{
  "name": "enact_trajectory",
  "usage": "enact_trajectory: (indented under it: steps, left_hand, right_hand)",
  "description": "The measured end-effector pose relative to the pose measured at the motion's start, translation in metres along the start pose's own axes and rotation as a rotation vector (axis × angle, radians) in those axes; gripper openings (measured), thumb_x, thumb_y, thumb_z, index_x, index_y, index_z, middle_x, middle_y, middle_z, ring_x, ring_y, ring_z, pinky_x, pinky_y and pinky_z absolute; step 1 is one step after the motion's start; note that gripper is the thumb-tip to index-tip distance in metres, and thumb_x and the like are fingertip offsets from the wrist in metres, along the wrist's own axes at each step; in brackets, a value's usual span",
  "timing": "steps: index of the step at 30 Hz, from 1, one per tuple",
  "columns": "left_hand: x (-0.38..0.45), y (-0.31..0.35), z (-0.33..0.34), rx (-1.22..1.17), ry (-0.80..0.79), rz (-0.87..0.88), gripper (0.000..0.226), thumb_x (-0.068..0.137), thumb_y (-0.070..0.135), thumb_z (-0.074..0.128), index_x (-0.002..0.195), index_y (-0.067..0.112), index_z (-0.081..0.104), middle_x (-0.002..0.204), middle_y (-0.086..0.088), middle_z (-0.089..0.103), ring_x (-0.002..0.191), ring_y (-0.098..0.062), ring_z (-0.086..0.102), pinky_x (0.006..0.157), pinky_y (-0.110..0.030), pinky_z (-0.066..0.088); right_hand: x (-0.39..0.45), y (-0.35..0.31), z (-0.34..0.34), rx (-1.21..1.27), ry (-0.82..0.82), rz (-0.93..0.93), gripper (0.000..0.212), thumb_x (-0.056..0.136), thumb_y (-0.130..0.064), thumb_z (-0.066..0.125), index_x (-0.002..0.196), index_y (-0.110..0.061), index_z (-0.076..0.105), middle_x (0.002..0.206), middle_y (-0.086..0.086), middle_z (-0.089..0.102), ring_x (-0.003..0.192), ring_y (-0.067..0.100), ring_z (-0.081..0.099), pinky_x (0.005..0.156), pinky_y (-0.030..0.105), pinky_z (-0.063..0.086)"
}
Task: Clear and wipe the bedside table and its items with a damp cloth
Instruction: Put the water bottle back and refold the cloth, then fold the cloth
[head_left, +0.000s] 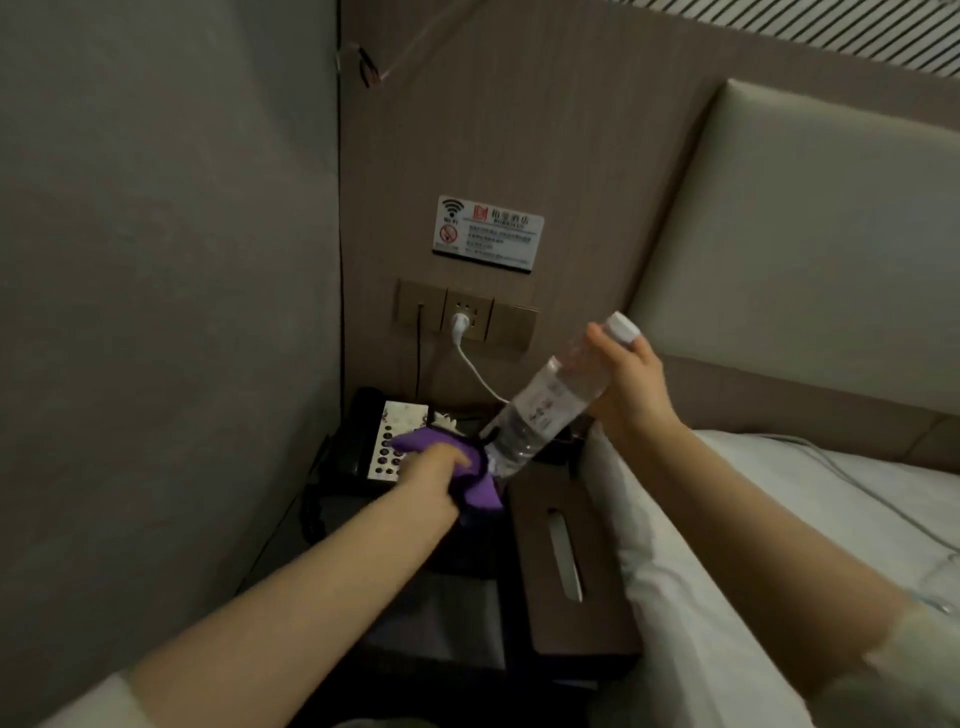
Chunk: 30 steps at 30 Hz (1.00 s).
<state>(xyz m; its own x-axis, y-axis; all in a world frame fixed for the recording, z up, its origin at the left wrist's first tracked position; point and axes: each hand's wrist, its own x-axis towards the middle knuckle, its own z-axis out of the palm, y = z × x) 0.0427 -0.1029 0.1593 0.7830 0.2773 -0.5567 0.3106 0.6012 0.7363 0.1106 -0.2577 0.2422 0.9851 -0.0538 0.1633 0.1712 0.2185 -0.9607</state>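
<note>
My right hand (626, 384) grips a clear plastic water bottle (545, 402) near its white cap and holds it tilted, base down to the left, above the bedside table (457, 618). My left hand (436, 470) grips a purple cloth (480, 486) bunched against the bottle's base. Behind the cloth a black telephone (363, 441) with a white keypad panel sits at the table's back left corner. A brown tissue box (563, 561) lies along the table's right side.
A grey wall closes in the left side. A wall panel behind holds a sign (488, 234) and sockets (467, 314) with a white plug and cable. The white bed (779, 519) and padded headboard lie to the right.
</note>
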Motion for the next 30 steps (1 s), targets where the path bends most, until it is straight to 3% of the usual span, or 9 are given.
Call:
enact_trajectory:
  steps: [3,6,9,11,13,17,21,26,30]
  left_hand:
    - [0.015,0.011,0.040,0.113,-0.028,0.038,0.034,0.077,-0.002,0.055,0.110,-0.005,0.062,0.105,-0.025,0.064,0.095,-0.035,0.064,0.086,-0.043,0.050]
    - [0.024,0.011,0.065,0.142,-0.044,0.053,0.008,0.078,-0.001,0.054,0.074,0.002,0.062,0.074,-0.015,0.064,0.070,-0.027,0.061,0.062,-0.027,0.048]
    - [0.048,-0.001,0.081,0.035,-0.059,0.003,0.043,0.082,0.001,0.048,0.040,0.010,0.052,0.031,0.001,0.048,0.044,-0.018,0.051,0.047,-0.020,0.036]
    - [0.063,-0.010,0.088,0.002,-0.097,-0.055,0.037,0.083,0.004,0.044,0.047,0.010,0.045,0.035,-0.002,0.046,0.050,-0.022,0.047,0.052,-0.024,0.038]
    - [0.075,-0.018,0.093,-0.004,-0.106,-0.091,0.025,0.080,0.005,0.045,0.055,0.009,0.043,0.054,-0.006,0.047,0.059,-0.024,0.047,0.061,-0.027,0.043]
    - [0.105,-0.034,0.100,-0.001,-0.146,-0.139,0.011,0.078,0.004,0.045,0.069,0.006,0.051,0.085,-0.012,0.052,0.089,-0.028,0.053,0.094,-0.042,0.047]
    - [0.124,-0.044,0.106,-0.007,-0.165,-0.137,0.011,0.078,0.002,0.044,0.071,0.007,0.050,0.092,-0.013,0.049,0.093,-0.028,0.050,0.091,-0.041,0.045]
    - [0.136,-0.052,0.102,-0.004,-0.136,-0.182,0.012,0.081,0.003,0.045,0.074,0.004,0.055,0.101,-0.015,0.059,0.108,-0.034,0.059,0.101,-0.047,0.047]
    - [0.135,-0.056,0.106,0.045,-0.130,-0.177,0.013,0.082,0.004,0.046,0.074,0.004,0.056,0.084,-0.011,0.057,0.093,-0.028,0.057,0.097,-0.041,0.048]
  right_hand:
    - [0.043,0.017,-0.007,-0.018,0.101,0.005,0.012,0.091,-0.014,0.066,0.099,-0.017,0.057,0.089,0.003,0.062,0.087,0.020,0.061,0.092,0.044,0.051]
    - [0.067,0.044,-0.007,-0.104,0.212,-0.012,0.013,0.090,-0.015,0.067,0.090,-0.022,0.057,0.094,0.005,0.062,0.090,0.020,0.060,0.092,0.042,0.049]
    - [0.084,0.080,-0.009,-0.199,0.262,-0.018,0.013,0.090,-0.016,0.067,0.097,-0.015,0.057,0.096,0.007,0.061,0.095,0.023,0.059,0.091,0.040,0.048]
    - [0.096,0.099,-0.010,-0.226,0.270,-0.030,0.013,0.090,-0.016,0.066,0.098,-0.013,0.056,0.093,0.004,0.060,0.092,0.020,0.057,0.086,0.036,0.046]
    - [0.106,0.111,-0.010,-0.282,0.263,-0.028,0.013,0.091,-0.017,0.066,0.097,-0.013,0.055,0.093,0.003,0.059,0.092,0.018,0.055,0.082,0.031,0.043]
    - [0.126,0.130,-0.014,-0.384,0.183,0.019,0.013,0.093,-0.017,0.064,0.099,-0.013,0.054,0.098,0.006,0.060,0.095,0.019,0.056,0.082,0.033,0.044]
    - [0.135,0.141,-0.021,-0.466,0.132,0.076,0.014,0.093,-0.019,0.064,0.102,-0.014,0.054,0.104,0.008,0.061,0.100,0.021,0.057,0.087,0.037,0.047]
    - [0.139,0.153,-0.024,-0.509,0.132,0.177,0.020,0.094,-0.020,0.063,0.112,-0.016,0.055,0.104,0.004,0.057,0.096,0.019,0.053,0.077,0.030,0.042]
    - [0.140,0.155,-0.024,-0.584,0.112,0.260,0.037,0.094,-0.018,0.063,0.128,-0.007,0.053,0.114,0.011,0.060,0.097,0.023,0.054,0.077,0.031,0.046]
